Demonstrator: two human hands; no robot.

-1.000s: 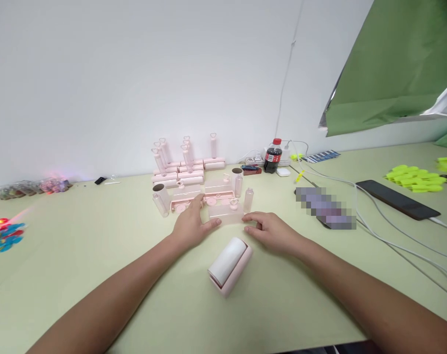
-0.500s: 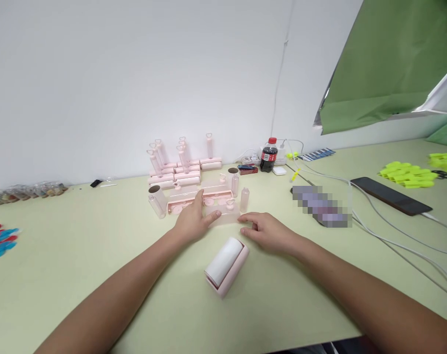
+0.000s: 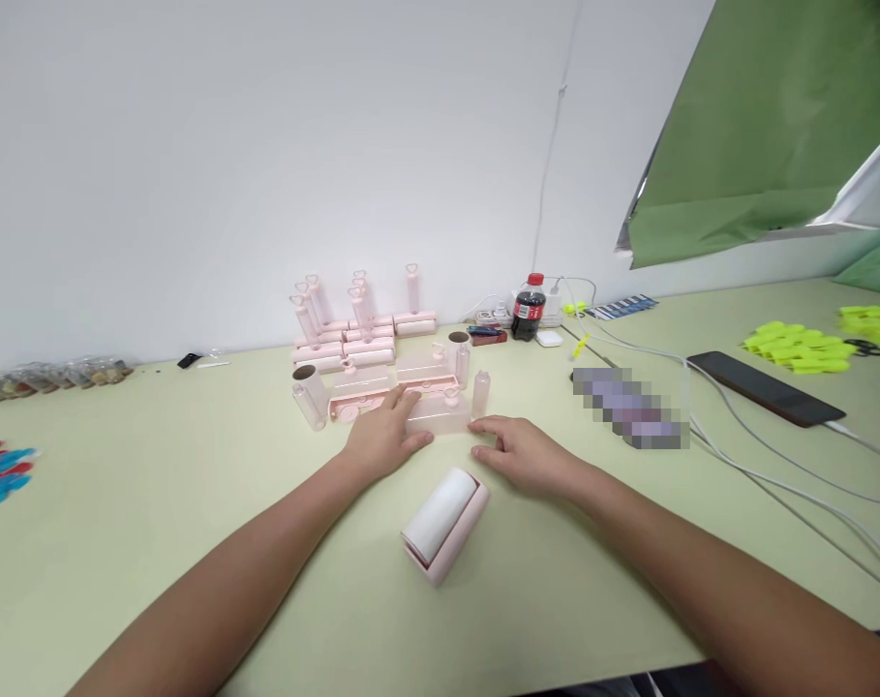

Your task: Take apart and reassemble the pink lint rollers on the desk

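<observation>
Translucent cover (image 3: 436, 416) is risking toppling the upright bottle (image 3: 481, 395) if your left hand (image 3: 379, 435) and right hand (image 3: 531, 456), both spreading thumb from fingers, are pushing unevenly.

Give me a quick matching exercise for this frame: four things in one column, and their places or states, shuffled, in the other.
Things
1. White roll
2. Cola bottle
3. Dark phone
4. Left hand

Places or states
A. Has a white cable plugged into one end
B. At the left end of a translucent box
C. Upright, with a red cap
D. Lying in a pink case, between the forearms

Right pairs: 1-D, 2-C, 3-A, 4-B
</observation>
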